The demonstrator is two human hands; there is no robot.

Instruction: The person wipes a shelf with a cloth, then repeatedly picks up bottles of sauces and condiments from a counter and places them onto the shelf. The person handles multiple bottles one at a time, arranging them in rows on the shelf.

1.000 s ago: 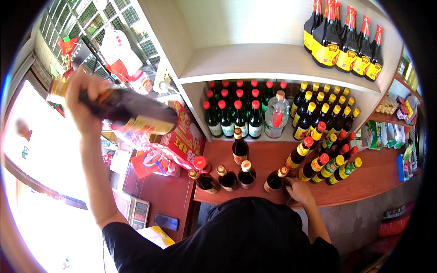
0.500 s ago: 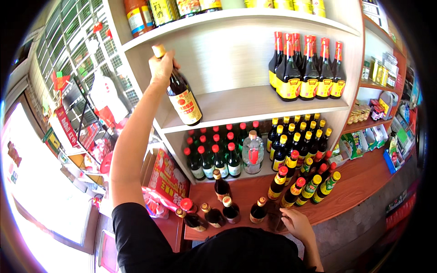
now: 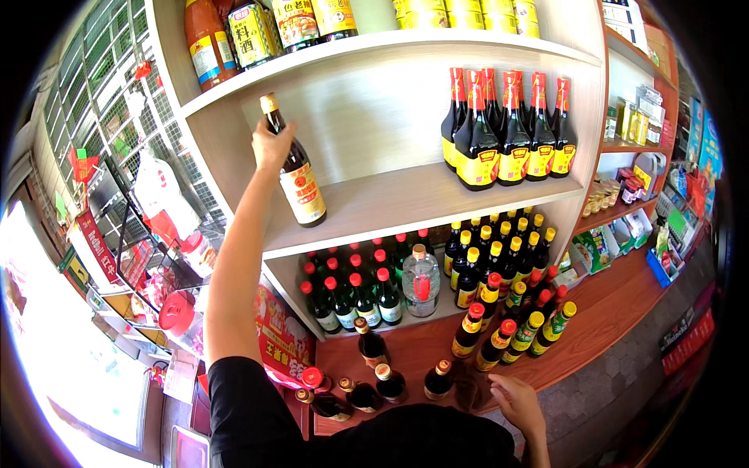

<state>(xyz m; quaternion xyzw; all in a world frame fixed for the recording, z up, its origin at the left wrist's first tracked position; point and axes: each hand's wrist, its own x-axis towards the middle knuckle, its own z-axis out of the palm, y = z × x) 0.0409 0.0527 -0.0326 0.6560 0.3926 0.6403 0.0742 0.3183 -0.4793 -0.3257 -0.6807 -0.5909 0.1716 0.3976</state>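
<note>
My left hand is closed round the neck and shoulder of a dark glass bottle with a gold cap and a cream-and-red label. This bottle stands nearly upright at the left end of the middle shelf, its base on the board by the front edge. My right hand hangs low beside the counter's front edge with its fingers loosely bent and nothing in them. Close to it is a dark brown, blurry shape on the counter. The nearest upright bottle is a dark one with a brown cap.
Red-necked bottles fill the middle shelf's right part. Below are green bottles, a large clear jug and yellow-capped bottles. More bottles crowd the wooden counter. A red carton stands left.
The bottle in my left hand has come down from a tilt to a more upright stand on the shelf. My right hand has shifted slightly down and away from the brown shape.
</note>
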